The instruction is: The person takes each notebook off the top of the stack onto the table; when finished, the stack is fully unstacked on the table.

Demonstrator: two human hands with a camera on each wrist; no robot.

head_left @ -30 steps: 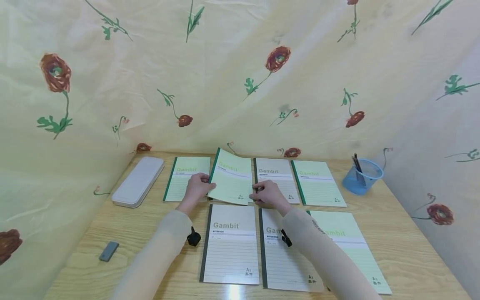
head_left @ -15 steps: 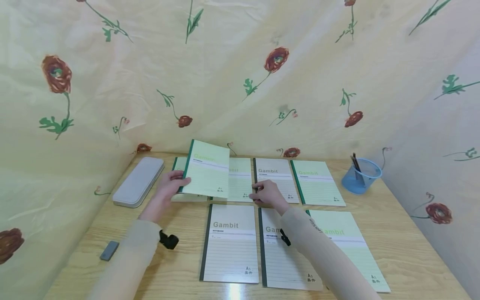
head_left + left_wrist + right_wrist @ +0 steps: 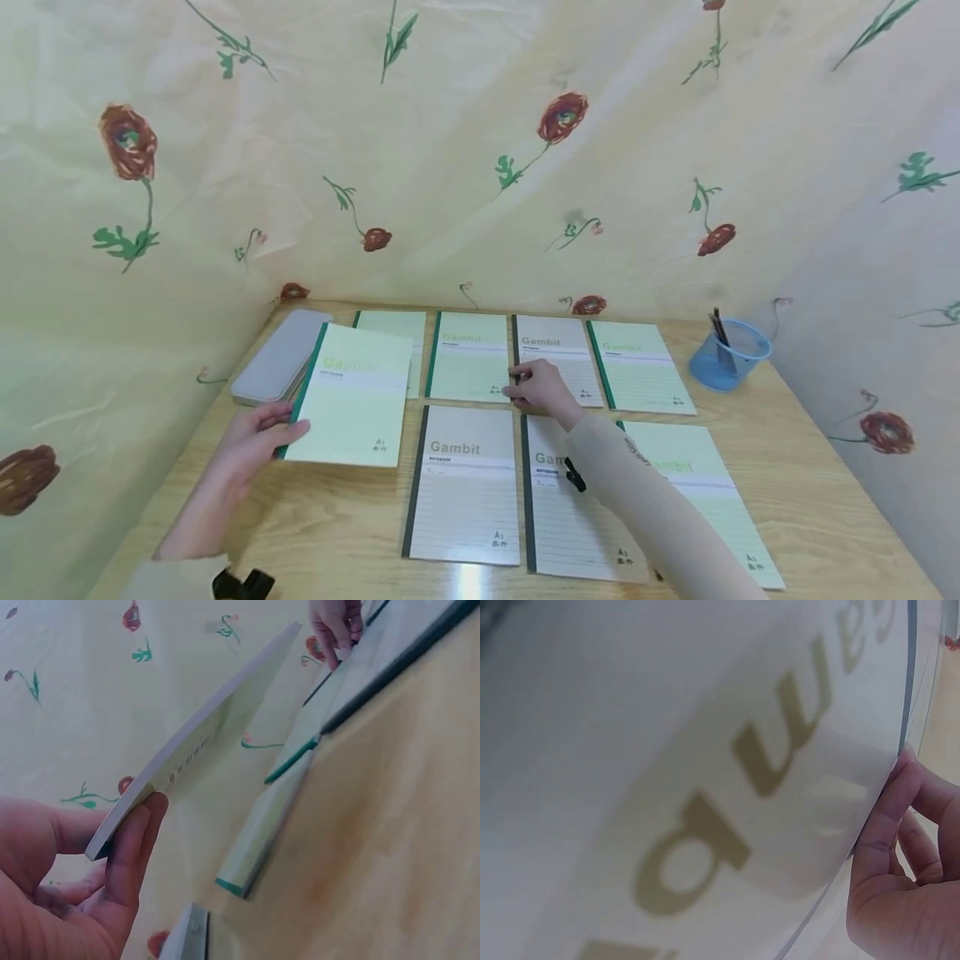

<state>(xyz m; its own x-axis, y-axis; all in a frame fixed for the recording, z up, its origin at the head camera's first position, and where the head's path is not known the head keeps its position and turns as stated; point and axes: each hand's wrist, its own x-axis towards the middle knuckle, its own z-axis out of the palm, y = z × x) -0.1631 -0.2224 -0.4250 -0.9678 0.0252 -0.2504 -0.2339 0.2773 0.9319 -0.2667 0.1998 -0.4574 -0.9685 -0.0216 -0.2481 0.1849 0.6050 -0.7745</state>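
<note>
My left hand (image 3: 255, 442) grips a pale green notebook (image 3: 348, 417) by the lower part of its dark green spine. In the left wrist view, the raised notebook (image 3: 199, 742) tilts above the table, thumb on one side and fingers on the other. My right hand (image 3: 543, 390) is at the lower right corner of another green notebook (image 3: 468, 358) lying in the back row, beside a grey notebook (image 3: 558, 358). Thumb and fingertip of the right hand (image 3: 907, 870) meet at a notebook edge in the right wrist view, seemingly pinching it.
Front row: two grey notebooks (image 3: 465, 492) (image 3: 585, 533) and a green one (image 3: 705, 475). Another green notebook (image 3: 637, 362) lies back right, beside a blue mesh pen cup (image 3: 727, 358). A white case (image 3: 281, 354) and a partly covered notebook (image 3: 416, 329) are back left.
My left hand has lifted the green notebook off the one beneath it and carried it left and toward me. The right hand stays at the same corner.
</note>
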